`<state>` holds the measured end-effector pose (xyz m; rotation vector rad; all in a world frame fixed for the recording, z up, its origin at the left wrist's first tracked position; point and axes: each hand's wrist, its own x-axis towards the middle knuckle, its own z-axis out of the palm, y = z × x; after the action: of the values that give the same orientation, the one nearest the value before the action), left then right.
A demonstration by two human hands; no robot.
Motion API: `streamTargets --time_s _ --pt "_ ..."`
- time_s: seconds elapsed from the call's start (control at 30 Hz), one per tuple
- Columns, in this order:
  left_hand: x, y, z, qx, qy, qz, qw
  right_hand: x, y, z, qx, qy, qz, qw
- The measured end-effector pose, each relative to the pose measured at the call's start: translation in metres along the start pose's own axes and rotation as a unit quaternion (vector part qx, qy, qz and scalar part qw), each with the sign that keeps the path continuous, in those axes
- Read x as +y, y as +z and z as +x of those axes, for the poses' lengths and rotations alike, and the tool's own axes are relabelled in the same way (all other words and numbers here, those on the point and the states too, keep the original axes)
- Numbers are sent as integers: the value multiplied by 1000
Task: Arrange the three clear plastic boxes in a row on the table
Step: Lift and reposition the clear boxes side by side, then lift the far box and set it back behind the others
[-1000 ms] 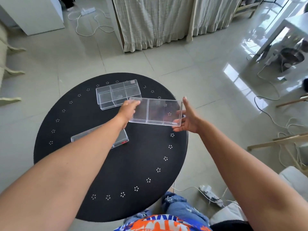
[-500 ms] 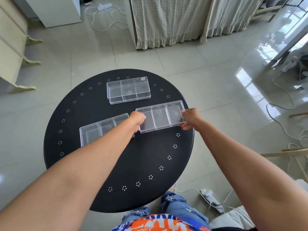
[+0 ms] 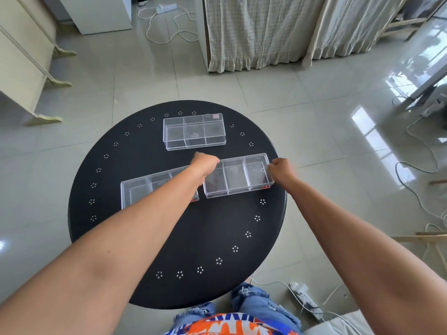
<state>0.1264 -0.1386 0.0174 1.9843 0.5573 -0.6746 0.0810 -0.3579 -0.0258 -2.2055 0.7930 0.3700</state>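
Note:
Three clear plastic boxes with compartments lie on a round black table. The right box rests flat on the table's right side. My left hand grips its left end and my right hand grips its right end. The left box lies just to its left, nearly in line with it, and my left forearm covers its right end. At the far side of the table, behind the other two, lies the far box.
The table stands on a tiled floor. Power strips and cables lie at the far middle and near right. A curtained frame stands beyond the table, pale furniture to the left, wooden slats to the right.
The box in both hands came down from above the table and now lies flat beside the left box. The camera view has shifted, so the table sits further right in frame.

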Motion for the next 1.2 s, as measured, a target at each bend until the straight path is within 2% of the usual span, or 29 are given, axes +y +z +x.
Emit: streamTargets --time_s 0.13,0.23,0.33,0.43,0.6,0.77,0.93,1.2 --pt "12 -26 9 68 116 28 991 -23 -1 6 48 -50 -17 997" --pt "13 -49 19 119 170 47 977 -49 6 17 36 -90 2 995" --pt "8 -74 38 164 150 39 974 -75 17 30 7 -102 9 995" --pt "2 -94 58 189 82 20 978 -102 29 36 -20 -112 22 993" --pt "-1 -112 86 132 3 -42 990 -138 52 62 -79 -72 73 992" --pt "-3 -116 108 43 -10 -51 998 -160 72 83 -111 -38 82 990" --pt "-2 -109 123 -2 -10 -55 998 -168 91 95 -113 -31 73 990" --pt "-3 -107 129 24 9 -95 995 -171 100 92 -104 -25 118 987"
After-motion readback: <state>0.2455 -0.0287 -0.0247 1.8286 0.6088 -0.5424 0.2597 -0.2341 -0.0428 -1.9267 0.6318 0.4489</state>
